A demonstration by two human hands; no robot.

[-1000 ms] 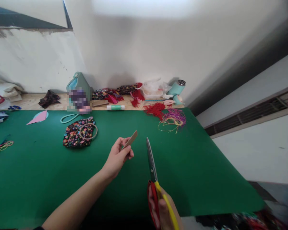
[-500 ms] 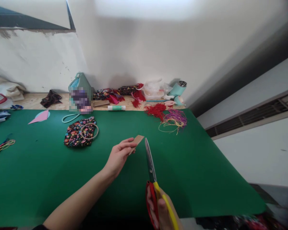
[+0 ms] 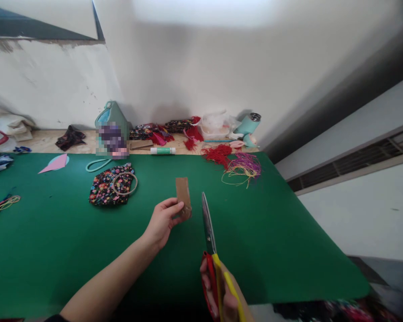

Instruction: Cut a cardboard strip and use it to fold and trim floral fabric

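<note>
My left hand [image 3: 163,221] pinches a small brown cardboard strip [image 3: 183,195] by its lower end, holding it upright above the green table cover [image 3: 272,232]. My right hand [image 3: 223,295], at the bottom edge of the view, grips scissors [image 3: 208,232] with one red and one yellow handle. Their blades are shut and point away from me, just right of the strip without touching it. A floral fabric piece [image 3: 108,191] with a wooden ring [image 3: 124,184] on it lies to the left of my left hand.
Along the wall lie a teal bag [image 3: 110,127], a glue stick [image 3: 162,151], fabric scraps [image 3: 164,129], a plastic container [image 3: 216,125] and a teal bottle [image 3: 249,124]. Red threads [image 3: 218,154] and purple-yellow threads [image 3: 243,166] sit at the cover's far right. A pink paper shape [image 3: 55,163] lies far left.
My left hand has turned the cardboard strip from a tilted, edge-on pose to upright with its flat face toward me. The scissors drifted slightly left and down.
</note>
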